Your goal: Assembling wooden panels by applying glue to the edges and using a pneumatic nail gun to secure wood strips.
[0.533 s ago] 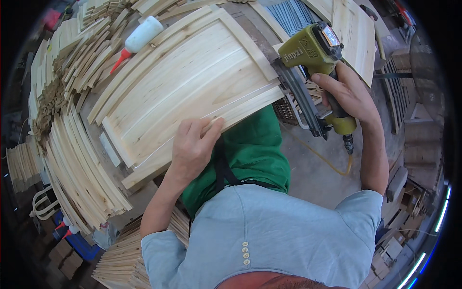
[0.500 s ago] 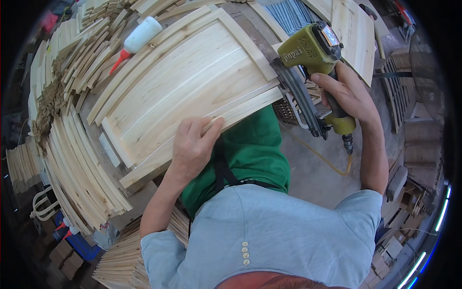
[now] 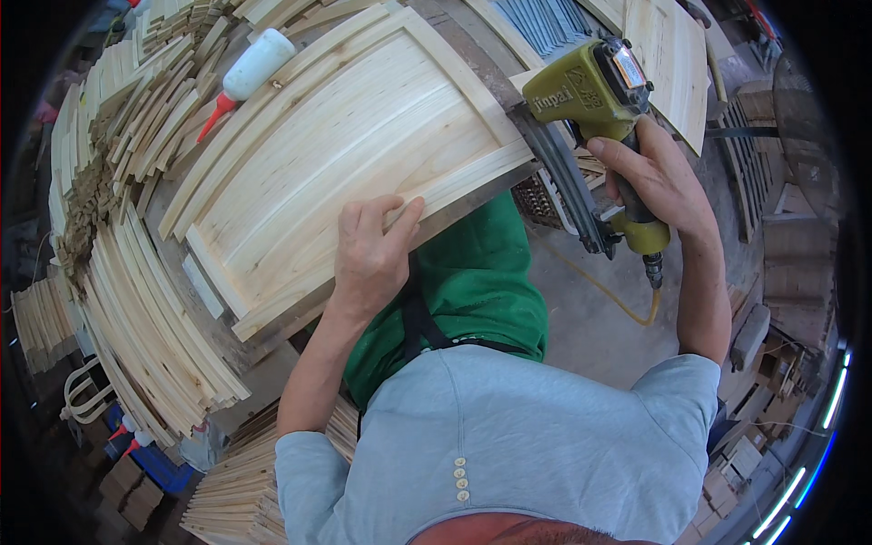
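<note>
A pale wooden panel [image 3: 336, 173] lies on the bench inside a frame of wooden strips. Along its near edge my left hand [image 3: 374, 254] is closed on the near wooden strip [image 3: 454, 189], thumb and fingers bent over it. That strip sits against the panel with no visible gap. In my right hand [image 3: 661, 177] is an olive-green nail gun [image 3: 581, 86], gripped by its handle. Its long magazine [image 3: 568, 186] slants downward, and the nose is at the frame's right corner. From the handle's base runs a yellow air hose [image 3: 627, 318].
A white glue bottle [image 3: 258, 65] with a red nozzle lies beyond the frame. Stacked wooden strips [image 3: 150, 318] crowd the left side. Past the bench at right are a dark basket [image 3: 538, 202] and grey strips [image 3: 542, 25]. More panels [image 3: 668, 68] stand at the far right.
The near strip has moved away from me against the panel, closing the gap where a white line showed. My left hand moved with it, slightly rightward. The nail gun has barely moved.
</note>
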A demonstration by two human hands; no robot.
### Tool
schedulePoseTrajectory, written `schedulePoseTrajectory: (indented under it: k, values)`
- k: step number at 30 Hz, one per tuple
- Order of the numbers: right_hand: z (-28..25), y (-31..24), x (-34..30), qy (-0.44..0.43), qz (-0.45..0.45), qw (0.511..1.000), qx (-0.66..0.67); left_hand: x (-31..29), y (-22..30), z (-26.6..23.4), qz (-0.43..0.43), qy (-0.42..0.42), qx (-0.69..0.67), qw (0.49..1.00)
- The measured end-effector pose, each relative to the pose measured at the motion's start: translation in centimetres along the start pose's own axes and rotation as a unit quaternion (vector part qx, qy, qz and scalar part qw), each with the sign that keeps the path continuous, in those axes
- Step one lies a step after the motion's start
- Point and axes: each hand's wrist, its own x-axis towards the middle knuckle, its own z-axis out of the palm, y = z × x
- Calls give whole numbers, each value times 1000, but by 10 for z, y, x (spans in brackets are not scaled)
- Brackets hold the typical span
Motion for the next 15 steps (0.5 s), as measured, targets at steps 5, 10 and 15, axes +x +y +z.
schedulePoseTrajectory:
  k: [5, 10, 15]
  values:
    - [2, 1, -10, 8, -23, 999, 24, -1, 2, 3, -16, 8, -6, 1000]
    - [4, -2, -29, 15, 14, 999, 42, -2, 2, 4, -32, 20, -10, 999]
    - [8, -6, -32, -9, 34, 999, 19, -3, 1, 4, -37, 23, -19, 999]
